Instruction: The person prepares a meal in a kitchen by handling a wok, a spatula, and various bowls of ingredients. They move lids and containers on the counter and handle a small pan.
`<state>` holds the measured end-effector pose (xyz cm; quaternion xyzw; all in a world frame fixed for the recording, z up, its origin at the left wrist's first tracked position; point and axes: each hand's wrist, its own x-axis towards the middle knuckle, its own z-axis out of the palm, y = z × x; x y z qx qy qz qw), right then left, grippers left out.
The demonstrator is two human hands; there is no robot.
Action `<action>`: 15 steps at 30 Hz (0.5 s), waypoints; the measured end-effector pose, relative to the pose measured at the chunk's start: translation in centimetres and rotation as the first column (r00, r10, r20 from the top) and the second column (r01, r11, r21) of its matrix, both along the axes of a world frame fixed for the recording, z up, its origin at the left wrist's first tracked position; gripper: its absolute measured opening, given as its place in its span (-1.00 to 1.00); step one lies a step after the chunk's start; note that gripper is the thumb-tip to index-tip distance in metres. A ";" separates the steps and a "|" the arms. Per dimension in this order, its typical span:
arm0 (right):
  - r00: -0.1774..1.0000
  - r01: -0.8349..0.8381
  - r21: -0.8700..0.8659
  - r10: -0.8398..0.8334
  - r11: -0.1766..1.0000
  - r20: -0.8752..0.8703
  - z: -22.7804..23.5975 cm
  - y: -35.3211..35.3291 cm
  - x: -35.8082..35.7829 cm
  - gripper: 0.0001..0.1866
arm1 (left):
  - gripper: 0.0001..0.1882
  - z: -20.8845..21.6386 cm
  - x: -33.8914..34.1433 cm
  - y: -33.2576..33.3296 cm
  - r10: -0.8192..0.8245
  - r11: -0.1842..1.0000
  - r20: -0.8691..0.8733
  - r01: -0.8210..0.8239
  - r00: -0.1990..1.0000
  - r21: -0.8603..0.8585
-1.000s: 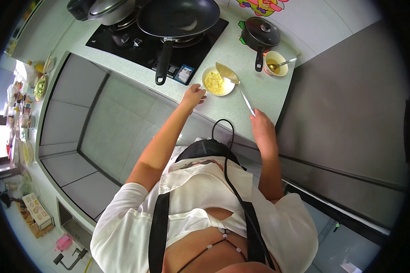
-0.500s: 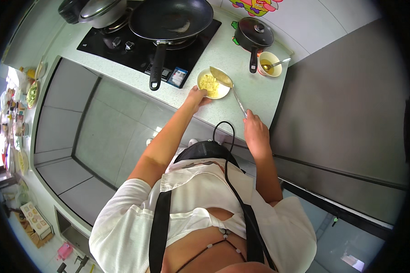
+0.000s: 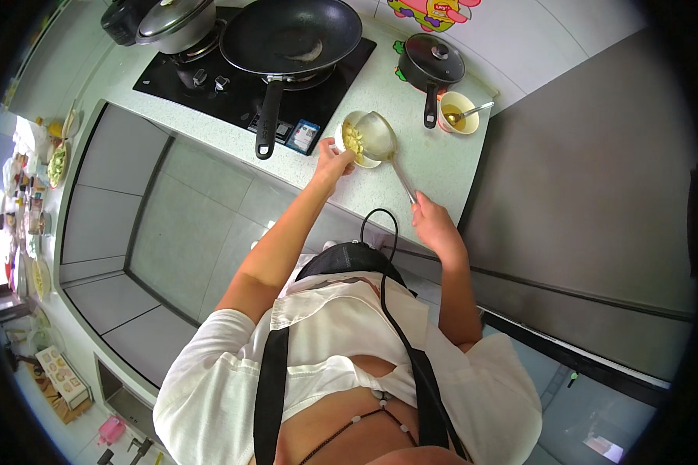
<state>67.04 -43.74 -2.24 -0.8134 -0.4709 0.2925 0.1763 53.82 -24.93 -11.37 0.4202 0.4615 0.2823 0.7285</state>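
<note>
My left hand [image 3: 333,165] grips the near left rim of a small white bowl [image 3: 352,118], which looks tilted to the right. Pale yellow chopped bits [image 3: 353,142] lie inside it, finely cut; I cannot tell of what. In my right hand [image 3: 439,229] is the handle of a metal ladle [image 3: 379,136]. The ladle's round head rests over the right side of the bowl, its hollow facing up and looking nearly bare. Part of the bowl is hidden behind the ladle.
A black wok [image 3: 291,35] sits on the gas hob [image 3: 202,85], its handle [image 3: 268,120] pointing toward me. Beside it is a silver lidded pot [image 3: 177,25]. At right stand a lidded black saucepan [image 3: 433,62] and a cup of yellow liquid [image 3: 459,104] with a spoon.
The bowl has tipped toward the right. The ladle's head has turned from edge-on to hollow side up and moved slightly lower against the bowl.
</note>
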 end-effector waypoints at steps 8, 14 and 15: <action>0.691 0.122 -0.210 -0.235 0.970 -0.684 1.5 0.6 0.6 -0.67 | -0.33 1.4 -0.5 -0.4 -0.016 1.000 -0.028 0.017 0.999 0.023; 0.519 0.132 -0.213 -0.250 0.968 -0.817 2.5 0.8 0.6 -0.67 | -0.31 1.0 -1.1 -0.1 -0.024 0.997 -0.038 0.027 0.999 0.066; 0.501 0.126 -0.200 -0.236 0.972 -0.833 2.5 0.8 0.6 -0.67 | -0.32 0.8 -1.4 0.0 -0.032 0.999 0.021 0.032 0.999 0.015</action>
